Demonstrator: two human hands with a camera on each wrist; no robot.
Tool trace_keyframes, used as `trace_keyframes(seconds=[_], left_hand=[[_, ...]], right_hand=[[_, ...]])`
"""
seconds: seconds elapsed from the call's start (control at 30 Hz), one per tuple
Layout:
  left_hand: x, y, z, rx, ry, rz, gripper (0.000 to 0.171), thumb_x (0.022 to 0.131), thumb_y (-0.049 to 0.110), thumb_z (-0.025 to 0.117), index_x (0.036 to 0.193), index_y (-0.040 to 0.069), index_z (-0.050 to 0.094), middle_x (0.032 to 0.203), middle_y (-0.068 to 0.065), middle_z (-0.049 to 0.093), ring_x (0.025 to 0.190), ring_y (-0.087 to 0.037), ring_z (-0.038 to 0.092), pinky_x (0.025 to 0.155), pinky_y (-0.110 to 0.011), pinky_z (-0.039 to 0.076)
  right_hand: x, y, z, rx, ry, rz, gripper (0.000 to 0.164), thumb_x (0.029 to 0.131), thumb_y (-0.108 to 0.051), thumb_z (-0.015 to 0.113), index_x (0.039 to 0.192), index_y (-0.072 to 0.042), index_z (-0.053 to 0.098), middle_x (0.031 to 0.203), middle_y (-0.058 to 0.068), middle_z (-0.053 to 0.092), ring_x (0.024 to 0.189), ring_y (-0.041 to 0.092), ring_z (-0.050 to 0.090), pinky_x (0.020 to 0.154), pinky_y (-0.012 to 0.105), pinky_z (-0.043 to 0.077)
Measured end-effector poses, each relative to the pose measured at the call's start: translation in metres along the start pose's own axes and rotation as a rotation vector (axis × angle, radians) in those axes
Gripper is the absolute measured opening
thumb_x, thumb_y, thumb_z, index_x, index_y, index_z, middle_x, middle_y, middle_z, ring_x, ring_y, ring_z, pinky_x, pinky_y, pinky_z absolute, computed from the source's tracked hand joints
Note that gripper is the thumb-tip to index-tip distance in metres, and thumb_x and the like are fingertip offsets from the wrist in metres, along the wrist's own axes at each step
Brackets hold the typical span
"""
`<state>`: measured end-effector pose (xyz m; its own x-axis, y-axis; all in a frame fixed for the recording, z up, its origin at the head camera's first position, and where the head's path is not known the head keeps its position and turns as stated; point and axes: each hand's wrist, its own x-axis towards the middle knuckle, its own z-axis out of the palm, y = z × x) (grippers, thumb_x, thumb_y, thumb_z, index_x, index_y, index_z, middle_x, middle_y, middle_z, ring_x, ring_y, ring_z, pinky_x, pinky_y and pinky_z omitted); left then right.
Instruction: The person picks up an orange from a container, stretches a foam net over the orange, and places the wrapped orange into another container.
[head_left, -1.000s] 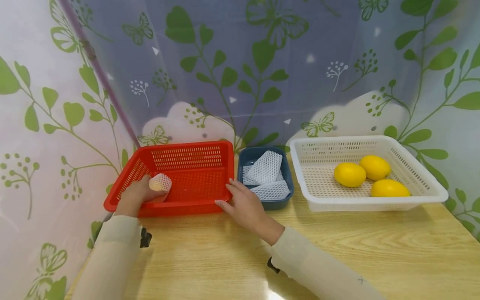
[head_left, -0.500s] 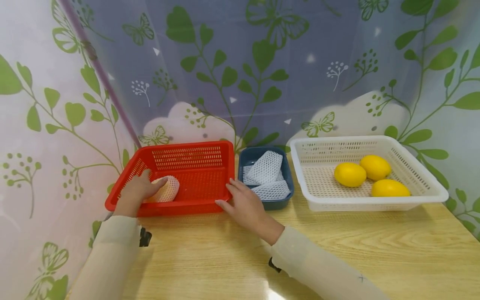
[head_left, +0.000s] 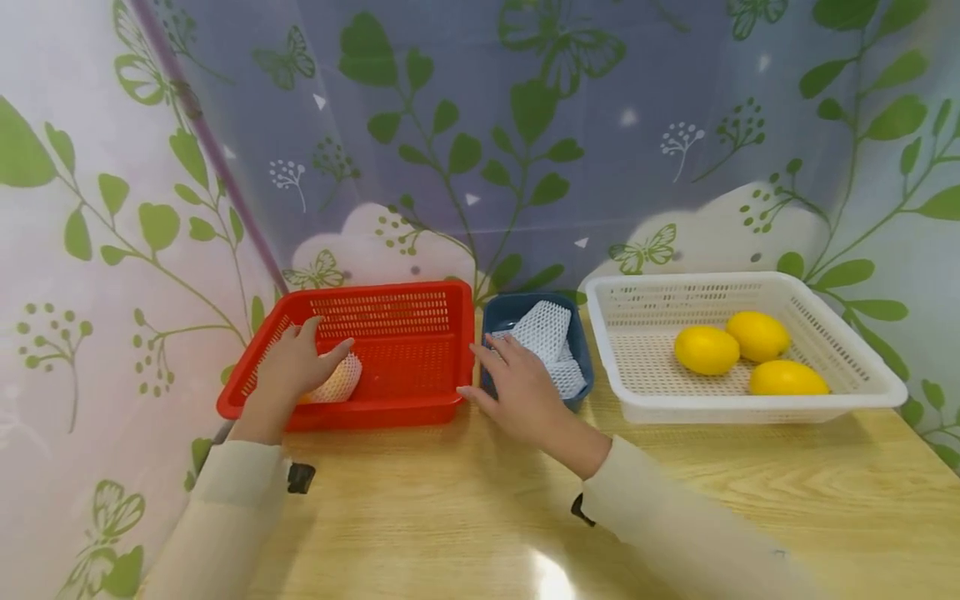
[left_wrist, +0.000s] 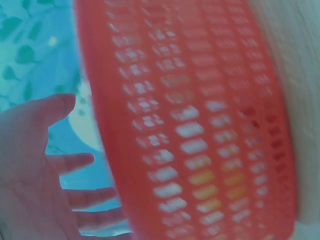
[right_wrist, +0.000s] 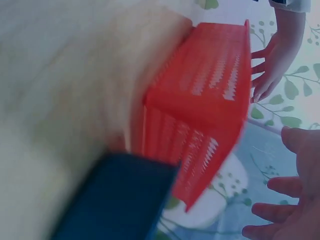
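Fingers (left_wrist: 95, 197) apart, hovering with the left hand (head_left: 292, 367) beside netted fruit (head_left: 342, 380) lying at the near left of the red basket (head_left: 408, 367), and, also spreading fingers, holding the right hand (head_left: 525, 392) close to that basket's right end, partly covering the blue tray (head_left: 512, 307) of foam nets (head_left: 546, 329).

The person's left arm (head_left: 225, 517), sleeved in pale cloth, reaches forward from the lower left, and the left hand (head_left: 288, 367) has its thumb standing apart from the fingers, which look spread and almost straight in the left wrist view. The right arm (head_left: 682, 521), sleeved likewise, comes slanting from the lower right toward the middle. Its right hand (head_left: 532, 400) shows the back upward, with the fingers extended, separated and pointing to the person's left.
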<state>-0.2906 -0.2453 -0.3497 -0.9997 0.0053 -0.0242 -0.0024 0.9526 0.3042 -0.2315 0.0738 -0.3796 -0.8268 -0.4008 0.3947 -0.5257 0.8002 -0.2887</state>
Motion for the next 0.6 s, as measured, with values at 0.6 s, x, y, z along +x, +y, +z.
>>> trace_keyframes(seconds=[0.6], left_hand=[[-0.038,0.119,0.016,-0.052,0.194,0.368,0.078,0.09,0.057,0.056,0.155,0.028,0.023,0.16,-0.015,0.014,0.144,-0.041,0.017,0.11,-0.067,0.019]], right_hand=[[-0.037,0.086,-0.094,-0.248,-0.155,0.076,0.074,0.09,-0.045,0.066,0.148,-0.01,0.037,0.148,0.028,0.033,0.134,0.051,0.031,0.099,0.068,0.034]])
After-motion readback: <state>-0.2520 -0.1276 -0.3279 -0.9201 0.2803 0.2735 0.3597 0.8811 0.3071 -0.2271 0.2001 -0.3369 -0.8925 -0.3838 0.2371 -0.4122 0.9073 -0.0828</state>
